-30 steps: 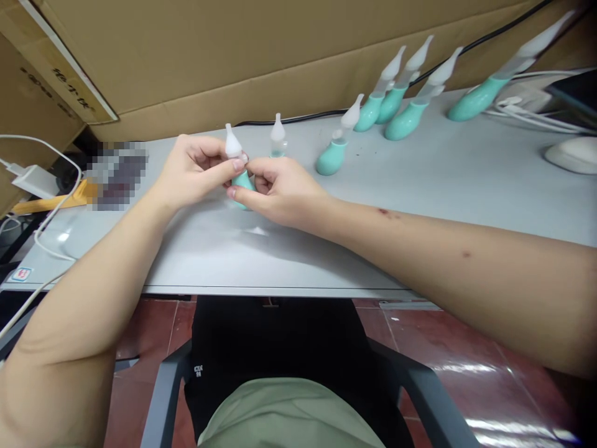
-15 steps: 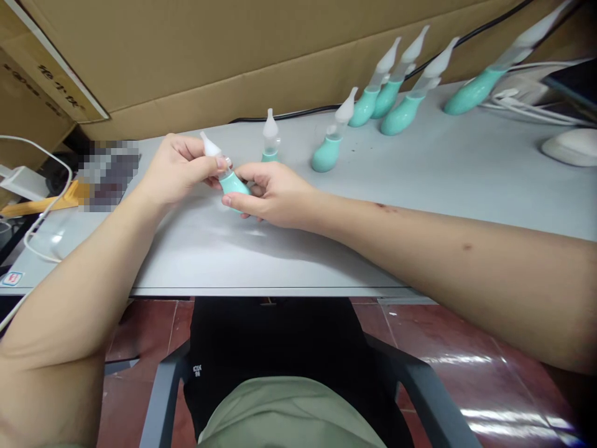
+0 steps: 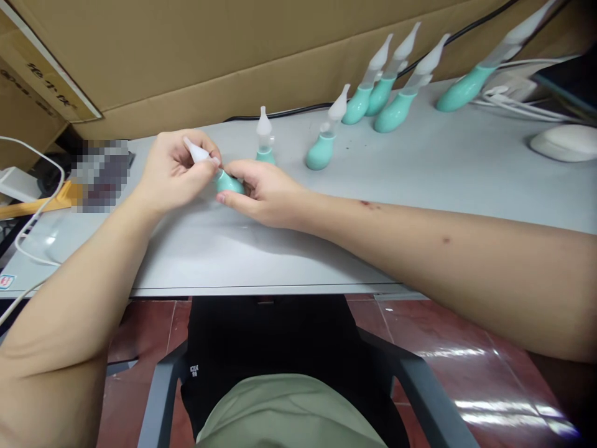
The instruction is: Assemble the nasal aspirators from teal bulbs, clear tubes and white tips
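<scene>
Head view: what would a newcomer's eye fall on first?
Likely the teal bulb with a white nozzle, left of the picture's centre, its nozzle end in the left hand and its base in the right hand. Next, the six similar bulbs spread along the back of the gray desk, from the middle to the right, before the brown cardboard.

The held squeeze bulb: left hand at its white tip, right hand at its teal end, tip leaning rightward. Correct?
The lean is wrong: the head view shows the white tip leaning leftward, left hand at it, right hand at the teal end.
</scene>
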`<state>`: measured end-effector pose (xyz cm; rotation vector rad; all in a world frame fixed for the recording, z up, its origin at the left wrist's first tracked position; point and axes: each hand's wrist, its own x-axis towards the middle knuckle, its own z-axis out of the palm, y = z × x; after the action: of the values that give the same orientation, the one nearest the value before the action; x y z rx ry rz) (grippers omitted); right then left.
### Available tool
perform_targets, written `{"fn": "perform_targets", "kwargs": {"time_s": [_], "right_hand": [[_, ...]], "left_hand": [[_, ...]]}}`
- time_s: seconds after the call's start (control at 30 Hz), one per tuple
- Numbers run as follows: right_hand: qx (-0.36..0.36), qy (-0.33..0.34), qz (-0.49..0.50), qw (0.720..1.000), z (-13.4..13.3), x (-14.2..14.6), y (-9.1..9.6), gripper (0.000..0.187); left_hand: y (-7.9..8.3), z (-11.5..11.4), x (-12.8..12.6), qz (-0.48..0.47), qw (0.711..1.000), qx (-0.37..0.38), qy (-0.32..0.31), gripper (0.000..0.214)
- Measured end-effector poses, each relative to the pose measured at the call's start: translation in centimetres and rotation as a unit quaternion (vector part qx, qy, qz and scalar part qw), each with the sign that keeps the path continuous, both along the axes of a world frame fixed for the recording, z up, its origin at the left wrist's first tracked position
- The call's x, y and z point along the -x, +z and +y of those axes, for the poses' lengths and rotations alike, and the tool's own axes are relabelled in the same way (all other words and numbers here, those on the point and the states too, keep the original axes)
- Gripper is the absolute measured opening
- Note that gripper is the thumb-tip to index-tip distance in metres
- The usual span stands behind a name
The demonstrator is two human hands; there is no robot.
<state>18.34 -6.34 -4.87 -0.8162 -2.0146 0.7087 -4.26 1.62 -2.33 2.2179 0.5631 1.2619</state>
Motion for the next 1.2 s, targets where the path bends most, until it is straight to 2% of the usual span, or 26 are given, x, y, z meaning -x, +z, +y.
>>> {"fn": "perform_targets", "kwargs": {"time_s": [0.07, 0.2, 0.33, 0.43, 0.57, 0.73, 0.87, 0.97, 1.13, 1.2], "right_hand": [[-0.009, -0.011, 0.004, 1.0, 0.1, 0.1, 0.1, 0.036], [0.044, -0.033, 0.002, 0.998, -0.4, 0.1, 0.6, 0.036], [0.108, -0.032, -0.003, 0.994, -0.9, 0.1, 1.0, 0.045], [0.089, -0.029, -0.017, 0.995, -0.8, 0.0, 1.0, 0.046], [0.073, 0.001, -0.027, 0.997, -0.6, -0.2, 0.8, 0.035], [0.072, 0.004, -0.048, 0.996, -0.8, -0.5, 1.2, 0.034], [0.076, 0.014, -0.049, 0.996, -0.9, -0.5, 1.4, 0.031], [0.071, 0.022, -0.041, 0.996, -0.8, -0.5, 1.3, 0.03], [0.113, 0.026, -0.041, 0.992, -0.9, -0.5, 1.5, 0.029], [0.132, 0.028, -0.046, 0.99, -1.0, -0.5, 1.7, 0.03]], "left_hand": [[0.1, -0.2, 0.2, 0.013, 0.999, -0.035, 0.004, 0.044], [0.2, -0.3, 0.1, 0.065, 0.997, -0.019, 0.029, 0.074], [0.2, -0.7, -0.7, 0.074, 0.996, -0.016, 0.04, 0.07], [0.4, -1.2, -0.9, 0.07, 0.997, -0.015, 0.03, 0.067], [0.5, -1.3, -0.9, 0.052, 0.998, 0.019, 0.004, 0.063], [-0.5, 0.0, -0.7, 0.03, 0.996, 0.083, -0.004, 0.064], [-1.3, 0.8, -0.6, 0.025, 0.994, 0.103, -0.016, 0.078], [-1.2, 0.5, -0.8, 0.024, 0.993, 0.118, -0.019, 0.091], [-0.7, -0.1, -1.2, 0.033, 0.987, 0.15, -0.043, 0.085], [-0.9, 0.0, -1.3, 0.02, 0.986, 0.159, -0.042, 0.089]]}}
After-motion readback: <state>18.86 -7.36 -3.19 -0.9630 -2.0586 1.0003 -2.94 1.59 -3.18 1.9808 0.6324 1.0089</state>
